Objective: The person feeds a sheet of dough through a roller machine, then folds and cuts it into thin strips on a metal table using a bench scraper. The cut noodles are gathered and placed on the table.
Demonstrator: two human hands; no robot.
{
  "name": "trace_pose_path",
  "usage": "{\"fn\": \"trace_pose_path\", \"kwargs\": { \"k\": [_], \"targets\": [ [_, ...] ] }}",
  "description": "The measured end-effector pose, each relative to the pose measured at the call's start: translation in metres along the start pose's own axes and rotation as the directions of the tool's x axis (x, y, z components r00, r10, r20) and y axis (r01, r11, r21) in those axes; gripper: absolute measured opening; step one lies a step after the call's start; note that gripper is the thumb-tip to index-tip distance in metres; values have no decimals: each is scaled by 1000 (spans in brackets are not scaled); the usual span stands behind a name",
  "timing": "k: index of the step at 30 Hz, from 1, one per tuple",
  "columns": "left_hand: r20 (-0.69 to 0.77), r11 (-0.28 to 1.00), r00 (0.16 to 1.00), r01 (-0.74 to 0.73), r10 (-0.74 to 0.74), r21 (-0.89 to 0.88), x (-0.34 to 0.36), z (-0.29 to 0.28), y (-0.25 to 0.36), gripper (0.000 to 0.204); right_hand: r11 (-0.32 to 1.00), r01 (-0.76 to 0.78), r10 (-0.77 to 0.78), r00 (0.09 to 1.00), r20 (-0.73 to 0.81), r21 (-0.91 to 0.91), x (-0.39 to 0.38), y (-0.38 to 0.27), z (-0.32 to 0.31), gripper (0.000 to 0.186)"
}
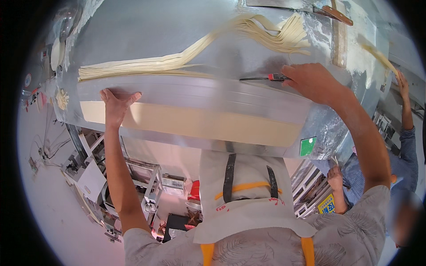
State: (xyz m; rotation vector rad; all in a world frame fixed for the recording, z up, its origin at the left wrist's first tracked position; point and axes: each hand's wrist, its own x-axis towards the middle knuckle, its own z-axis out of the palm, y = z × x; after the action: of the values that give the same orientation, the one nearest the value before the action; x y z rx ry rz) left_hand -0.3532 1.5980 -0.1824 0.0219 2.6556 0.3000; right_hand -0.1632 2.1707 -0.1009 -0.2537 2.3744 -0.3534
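A long pale dough sheet (199,122) lies along the near side of the metal table. Over its far part rests a wide, greyish flat strip (191,93), like a straightedge. My left hand (117,106) presses on the strip near its left end, thumb and fingers spread. At the strip's far edge, toward the right, my right hand (317,82) grips a utility knife (278,77) with a red and black handle, its thin blade pointing left. Beyond the strip lie long cut noodles (151,66), fanning out at the far right. A blurred vertical smear crosses the middle.
A wooden-handled knife (338,16) lies at the far right by floury patches. A green square (308,146) sits at the near right edge. A noodle bundle (62,98) rests at the left. On the right, a co-worker's hand (402,85) holds a dough strand.
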Motion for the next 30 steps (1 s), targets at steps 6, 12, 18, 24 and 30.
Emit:
{"fn": "trace_pose_path", "kwargs": {
  "k": [6, 12, 18, 24, 30],
  "targets": [
    [0, 999, 1000, 11, -11, 37, 0, -1, 4, 156, 997, -25, 26, 1000, 8, -77, 5, 2, 11, 21],
    [1, 996, 1000, 25, -25, 86, 0, 1, -2, 157, 989, -134, 139, 987, -86, 70, -11, -1, 0, 20],
    [-10, 994, 999, 31, -30, 103, -1, 1, 0, 154, 986, -153, 154, 988, -15, 69, -52, 13, 12, 21],
    [11, 995, 999, 31, -32, 96, 3, -2, 6, 147, 989, -142, 145, 988, -52, 48, -52, 7, 22, 22],
    [-38, 994, 999, -24, 28, 108, -1, -3, 5, 132, 994, -93, 88, 993, -84, -61, -51, -1, 34, 20]
  ]
}}
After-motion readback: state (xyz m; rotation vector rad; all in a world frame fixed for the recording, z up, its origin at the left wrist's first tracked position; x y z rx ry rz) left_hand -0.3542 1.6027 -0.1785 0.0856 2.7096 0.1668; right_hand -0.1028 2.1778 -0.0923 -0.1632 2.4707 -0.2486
